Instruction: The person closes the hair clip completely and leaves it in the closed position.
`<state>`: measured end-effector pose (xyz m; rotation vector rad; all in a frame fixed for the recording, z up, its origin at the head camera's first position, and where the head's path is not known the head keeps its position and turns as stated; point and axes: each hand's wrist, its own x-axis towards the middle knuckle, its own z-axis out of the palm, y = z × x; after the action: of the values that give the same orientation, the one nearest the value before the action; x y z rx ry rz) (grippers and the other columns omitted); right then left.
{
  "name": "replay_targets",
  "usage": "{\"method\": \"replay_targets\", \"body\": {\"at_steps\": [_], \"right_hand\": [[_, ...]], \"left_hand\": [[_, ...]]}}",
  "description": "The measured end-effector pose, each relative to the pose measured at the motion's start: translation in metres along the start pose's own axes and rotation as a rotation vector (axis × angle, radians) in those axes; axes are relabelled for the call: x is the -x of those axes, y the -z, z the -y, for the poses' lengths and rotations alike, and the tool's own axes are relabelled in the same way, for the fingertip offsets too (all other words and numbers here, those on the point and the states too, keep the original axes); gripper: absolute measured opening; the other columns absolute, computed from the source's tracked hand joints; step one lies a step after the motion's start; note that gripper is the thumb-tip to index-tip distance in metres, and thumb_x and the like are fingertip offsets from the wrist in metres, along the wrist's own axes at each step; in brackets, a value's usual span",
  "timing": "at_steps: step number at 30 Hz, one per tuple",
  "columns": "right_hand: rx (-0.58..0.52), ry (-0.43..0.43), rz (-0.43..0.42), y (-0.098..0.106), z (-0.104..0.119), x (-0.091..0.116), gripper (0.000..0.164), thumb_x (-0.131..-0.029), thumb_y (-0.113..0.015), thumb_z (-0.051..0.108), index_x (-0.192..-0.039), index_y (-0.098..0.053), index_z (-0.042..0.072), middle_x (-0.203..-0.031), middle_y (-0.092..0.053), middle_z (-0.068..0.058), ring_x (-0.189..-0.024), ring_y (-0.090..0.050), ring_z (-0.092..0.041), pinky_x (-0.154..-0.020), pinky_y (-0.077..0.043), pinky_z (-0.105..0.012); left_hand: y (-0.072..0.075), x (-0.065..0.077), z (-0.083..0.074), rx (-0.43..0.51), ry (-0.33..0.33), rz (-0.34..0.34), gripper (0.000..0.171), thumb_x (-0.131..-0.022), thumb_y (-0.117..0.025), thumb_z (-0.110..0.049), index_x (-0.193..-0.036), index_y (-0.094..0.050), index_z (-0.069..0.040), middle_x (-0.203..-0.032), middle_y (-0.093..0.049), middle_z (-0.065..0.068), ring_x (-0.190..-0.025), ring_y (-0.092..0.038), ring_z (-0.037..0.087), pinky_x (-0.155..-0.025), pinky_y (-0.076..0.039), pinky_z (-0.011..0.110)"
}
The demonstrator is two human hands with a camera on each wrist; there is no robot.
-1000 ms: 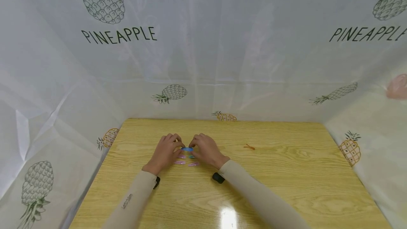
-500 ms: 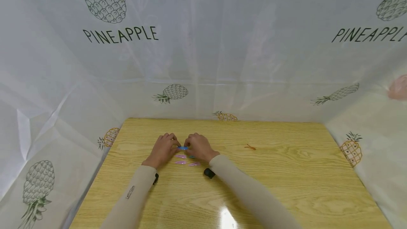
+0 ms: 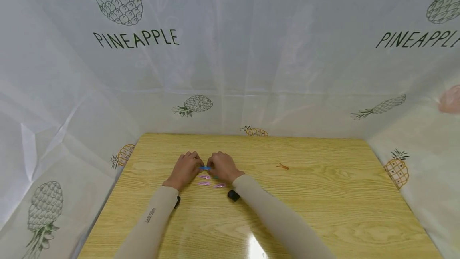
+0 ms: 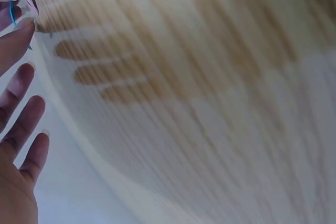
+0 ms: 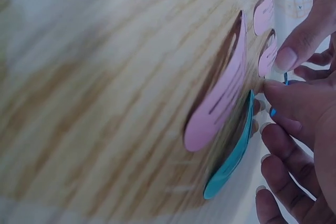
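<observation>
A small blue hair clip (image 3: 205, 168) is pinched between both hands, low over the table. My left hand (image 3: 187, 169) holds its left end with thumb and fingertips. The right hand (image 3: 223, 167) pinches the other end; in the right wrist view its thumb (image 5: 294, 98) meets the fingers there, and they hide most of the blue clip. Closer to me lie three pink snap hair clips, one of them large in the right wrist view, the near pink clip (image 5: 218, 100). Beside it rests a teal hair clip (image 5: 231, 156), partly covered by the right hand in the head view.
An orange-brown clip (image 3: 282, 166) lies apart to the right, its two arms spread. The wood-grain table (image 3: 316, 203) runs back to a white sheet (image 3: 230, 71) printed with pineapples, which also hangs along both sides. Black wrist devices, such as the right one (image 3: 233, 195), sit under both wrists.
Both hands have shifted slightly left with the blue hair clip, the right one further, so they are closer together. The pink and orange-brown clips have stayed in place.
</observation>
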<state>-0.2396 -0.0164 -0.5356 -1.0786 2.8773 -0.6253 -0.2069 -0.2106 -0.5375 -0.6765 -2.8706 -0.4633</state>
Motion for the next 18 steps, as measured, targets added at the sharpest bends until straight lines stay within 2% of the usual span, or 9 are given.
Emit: {"method": "replay_targets", "body": {"at_steps": [7,18], "right_hand": [[-0.008,-0.027,0.017,-0.0005,-0.0012,0.0008,0.01,-0.094,-0.084,0.019,-0.099,-0.083,0.012,-0.094,-0.072,0.001,-0.085,-0.063,-0.014,-0.077,-0.055,-0.027],[-0.047,-0.056,0.029,-0.0007,-0.0041,0.004,0.012,-0.094,-0.084,0.019,-0.103,-0.083,0.011,-0.097,-0.071,0.0,-0.089,-0.064,-0.015,-0.078,-0.055,-0.026]], "left_hand": [[-0.0014,0.0,-0.0014,0.013,0.014,-0.001,0.008,-0.089,-0.086,-0.013,-0.096,-0.082,-0.011,-0.106,-0.067,0.006,-0.096,-0.059,0.029,-0.087,-0.05,0.048],[-0.0013,0.001,-0.0066,0.032,0.024,-0.013,0.008,-0.089,-0.085,-0.009,-0.096,-0.081,-0.009,-0.104,-0.066,0.007,-0.095,-0.058,0.03,-0.086,-0.05,0.049]]}}
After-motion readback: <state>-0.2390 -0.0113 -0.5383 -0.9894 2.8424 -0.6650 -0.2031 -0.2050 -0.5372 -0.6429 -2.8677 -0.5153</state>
